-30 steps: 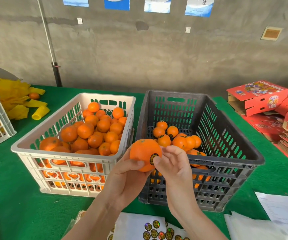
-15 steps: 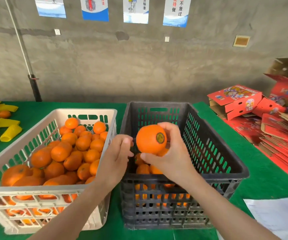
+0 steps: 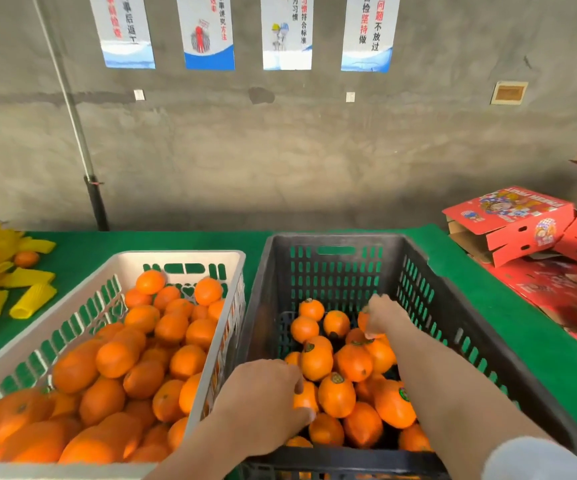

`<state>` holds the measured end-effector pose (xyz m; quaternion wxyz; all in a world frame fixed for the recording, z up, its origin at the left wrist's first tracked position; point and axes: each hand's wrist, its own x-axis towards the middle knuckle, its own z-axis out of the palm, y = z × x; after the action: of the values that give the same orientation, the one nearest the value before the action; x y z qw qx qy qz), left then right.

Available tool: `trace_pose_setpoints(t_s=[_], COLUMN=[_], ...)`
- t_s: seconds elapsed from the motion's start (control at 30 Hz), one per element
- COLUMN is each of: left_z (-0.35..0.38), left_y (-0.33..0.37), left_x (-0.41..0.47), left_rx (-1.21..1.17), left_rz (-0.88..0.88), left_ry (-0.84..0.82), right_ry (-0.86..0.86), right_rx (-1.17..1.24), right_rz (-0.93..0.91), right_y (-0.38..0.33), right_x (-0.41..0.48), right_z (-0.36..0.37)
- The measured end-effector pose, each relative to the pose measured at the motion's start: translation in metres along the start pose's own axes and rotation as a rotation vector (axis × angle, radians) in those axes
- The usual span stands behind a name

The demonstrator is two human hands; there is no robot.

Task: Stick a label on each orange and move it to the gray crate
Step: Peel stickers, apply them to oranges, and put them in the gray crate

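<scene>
Right hand (image 3: 382, 317) deep in gray crate (image 3: 415, 258), toward 1 o'clock, fingers curled round an orange (image 3: 364, 321). Left hand (image 3: 266, 400) at the crate's 7 o'clock: loosely curled, holding nothing.

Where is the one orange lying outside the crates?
In the head view, the stray orange sits far left on the table, among yellow foam sleeves, left of the white crate.

The right hand (image 3: 382, 315) hides most of the orange (image 3: 363, 322) beneath it
</scene>
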<state>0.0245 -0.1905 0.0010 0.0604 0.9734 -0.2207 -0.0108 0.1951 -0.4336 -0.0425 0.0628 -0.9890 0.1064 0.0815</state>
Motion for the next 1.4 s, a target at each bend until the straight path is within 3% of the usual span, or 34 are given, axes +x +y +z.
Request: trace_pose_setpoints(t_s=[0.2, 0.27, 0.37, 0.47, 0.57, 0.67, 0.77, 0.83, 0.9, 0.93, 1.0, 1.07, 1.13, 1.2, 1.3, 1.4], left_z=[-0.004, -0.006, -0.011, -0.011, -0.010, -0.009, -0.019, -0.030, -0.037, -0.039, -0.034, -0.022, -0.010, -0.001, 0.007, -0.001], left_y=[0.001, 0.004, 0.006, 0.004, 0.002, -0.015, -0.048, -0.081, -0.123, -0.148, -0.197, -0.233, -0.255, -0.261, -0.260, -0.247], left_x=[-0.001, -0.002, -0.006, -0.009, -0.013, -0.030, -0.059, -0.068, -0.061, -0.054, -0.041, -0.032, -0.025, -0.025, -0.023, -0.024], left_rx=[-0.030, -0.030, -0.063, -0.259, -0.438, -0.554, -0.679, -0.744, -0.579, -0.444, -0.150, 0.019, 0.045, 0.049, 0.081, -0.181], left_rz=[0.009, 0.013, 0.050, 0.057, 0.090, 0.199, 0.263, 0.300, 0.147, -0.002, -0.331, -0.488, -0.485, -0.493, -0.554, -0.554], left_ry=[0.009, 0.013, 0.075, 0.209, 0.235, 0.165, 0.181, 0.314, 0.417, 0.375, 0.144, -0.105, -0.198, -0.187, -0.092, 0.101], right_ry=[-0.085, -0.022, 0.262, 0.452, 0.248, -0.060, -0.026, 0.039, 0.057, 0.044, 0.042, 0.047, 0.049, 0.043, 0.038, 0.024], right_rx=[-0.037, -0.019, 0.150, 0.297, 0.223, 0.190, 0.114, -0.047, -0.121, -0.111, -0.099, -0.100, -0.104, -0.104, -0.100, -0.088], right_rz=[0.023, -0.006, -0.267, -0.707, -0.979, -0.925, -0.907, -0.940, -0.911, -0.890, -0.880, -0.886, -0.883, -0.871, -0.859, -0.839], right_y=[-0.003, -0.013, -0.055, -0.123, -0.178, -0.195, -0.195, -0.199, -0.203, -0.204, -0.204, -0.203, -0.204, -0.204, -0.204, -0.204], right_x=[0.000, -0.008, -0.034, -0.087, -0.134, -0.144, -0.144, -0.143, -0.144, -0.144, -0.145, -0.146, -0.147, -0.147, -0.149, -0.151], right_z=[0.013, -0.001, -0.035, -0.054, -0.039, -0.025, -0.014, -0.006, -0.005, -0.006, -0.007, -0.007, -0.007, -0.008, -0.009, -0.011])
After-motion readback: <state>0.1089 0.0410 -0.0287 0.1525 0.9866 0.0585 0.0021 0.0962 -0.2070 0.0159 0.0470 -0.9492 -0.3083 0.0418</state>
